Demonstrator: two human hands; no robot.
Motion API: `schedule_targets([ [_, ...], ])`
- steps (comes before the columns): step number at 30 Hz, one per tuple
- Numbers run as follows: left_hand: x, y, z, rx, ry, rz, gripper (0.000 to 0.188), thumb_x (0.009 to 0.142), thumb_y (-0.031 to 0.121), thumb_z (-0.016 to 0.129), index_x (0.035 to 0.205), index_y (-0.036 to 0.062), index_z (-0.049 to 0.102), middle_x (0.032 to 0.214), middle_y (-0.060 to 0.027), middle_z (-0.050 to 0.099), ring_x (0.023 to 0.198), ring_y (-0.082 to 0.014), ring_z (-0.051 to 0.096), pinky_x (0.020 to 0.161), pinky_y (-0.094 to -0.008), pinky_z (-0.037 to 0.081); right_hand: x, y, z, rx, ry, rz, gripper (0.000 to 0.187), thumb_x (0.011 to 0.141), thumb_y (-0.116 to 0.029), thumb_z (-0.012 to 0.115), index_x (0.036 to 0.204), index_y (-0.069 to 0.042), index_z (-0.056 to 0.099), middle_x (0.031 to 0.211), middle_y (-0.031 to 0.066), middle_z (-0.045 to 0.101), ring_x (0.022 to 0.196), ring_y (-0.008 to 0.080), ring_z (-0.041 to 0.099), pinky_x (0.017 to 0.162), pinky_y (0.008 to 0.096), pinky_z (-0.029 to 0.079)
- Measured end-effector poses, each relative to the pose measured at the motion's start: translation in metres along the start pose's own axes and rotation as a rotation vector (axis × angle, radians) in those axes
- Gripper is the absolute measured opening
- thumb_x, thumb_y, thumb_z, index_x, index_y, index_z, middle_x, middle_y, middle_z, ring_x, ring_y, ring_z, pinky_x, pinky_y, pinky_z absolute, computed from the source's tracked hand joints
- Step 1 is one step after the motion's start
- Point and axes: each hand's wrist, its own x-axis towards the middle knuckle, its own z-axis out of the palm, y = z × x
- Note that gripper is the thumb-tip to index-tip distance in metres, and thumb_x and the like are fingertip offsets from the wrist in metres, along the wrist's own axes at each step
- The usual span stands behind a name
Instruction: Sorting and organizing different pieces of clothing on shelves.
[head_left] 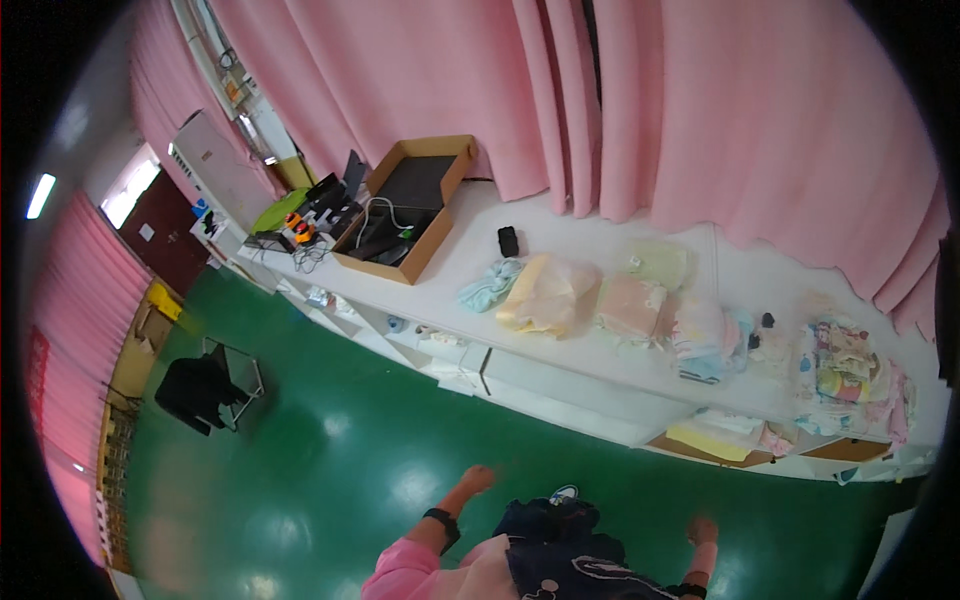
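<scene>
My left hand [478, 479] hangs over the green floor, a black band on its wrist. Its fingers look bunched, but blur hides how they lie. On the other side of my body, my right hand [703, 529] is also held low and blurred, with a black band on that arm. Nothing shows in either hand, and both are apart from the white counter [560, 375]. Along the counter lie a light blue cloth [488, 287], a yellowish bundle [546, 297], a pinkish folded stack [632, 308], a pale blue and white stack [703, 335] and patterned folded fabrics [848, 365].
A cardboard box [437, 243] with dark gear and a small black device [508, 241] stand on the counter. Shelves beneath hold yellow cloth [708, 441]. On the green floor [330, 460] is a chair draped with a black garment [197, 392]. Pink curtains [760, 110] hang behind.
</scene>
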Motion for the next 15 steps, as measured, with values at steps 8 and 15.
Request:
schedule_targets([
  [8,-0.131,-0.057,-0.036,-0.322,0.126,-0.510,0.027,0.082,0.026,0.049,0.105,0.0111,0.050,0.101,-0.0027,0.058,0.084,-0.0182,0.058,0.069,-0.0317,0.046,0.000,0.008,0.108,-0.491,-0.183,-0.164,0.015,0.072,-0.014,0.053,0.071,0.000,0.054,0.052,0.0090,0.051,0.041,0.0159,0.049,0.034,0.0283,0.036],
  [15,-0.118,-0.104,-0.063,-0.444,0.042,-0.304,0.034,0.076,0.026,0.057,0.105,0.0117,0.048,0.102,-0.0035,0.057,0.088,-0.0195,0.056,0.071,-0.0355,0.045,-0.082,-0.008,0.223,-0.616,-0.413,-0.393,0.014,0.075,-0.013,0.053,0.080,0.000,0.054,0.061,0.0087,0.057,0.049,0.0150,0.054,0.043,0.0270,0.042],
])
